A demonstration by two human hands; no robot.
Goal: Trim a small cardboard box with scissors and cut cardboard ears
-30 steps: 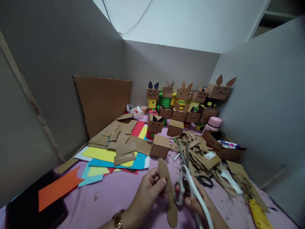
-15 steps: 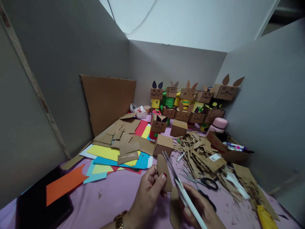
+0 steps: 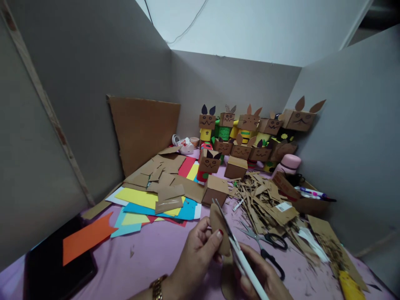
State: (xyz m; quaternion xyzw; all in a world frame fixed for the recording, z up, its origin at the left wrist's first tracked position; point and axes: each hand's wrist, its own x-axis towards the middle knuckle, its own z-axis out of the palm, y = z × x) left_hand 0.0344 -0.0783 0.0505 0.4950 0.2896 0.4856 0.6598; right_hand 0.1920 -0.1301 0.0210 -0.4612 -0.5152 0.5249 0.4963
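Low in the middle of the head view, my left hand (image 3: 203,250) pinches a rounded brown cardboard piece (image 3: 218,227) between thumb and fingers. My right hand (image 3: 258,271) grips white-handled scissors (image 3: 240,254), their narrow blades pointing away from me along the right edge of that piece. The blade tips stand slightly apart, close to its top end. Below, another rounded cardboard piece (image 3: 228,277) shows, partly hidden by the scissors and hands. Black-handled scissors (image 3: 262,241) lie spread on the cloth to the right of my right hand.
Coloured paper sheets (image 3: 137,198) and cardboard pieces (image 3: 170,191) lie left. A plain cardboard box (image 3: 215,189) stands ahead, with several animal-faced figures (image 3: 209,162) behind. Cardboard scraps (image 3: 259,200) and a marker box (image 3: 309,204) are right; a black device (image 3: 56,271) is left.
The scissor blades have come in closer against the right edge of the upper cardboard piece, which has turned slightly. The lower piece shows less. The whole view has shifted a little.
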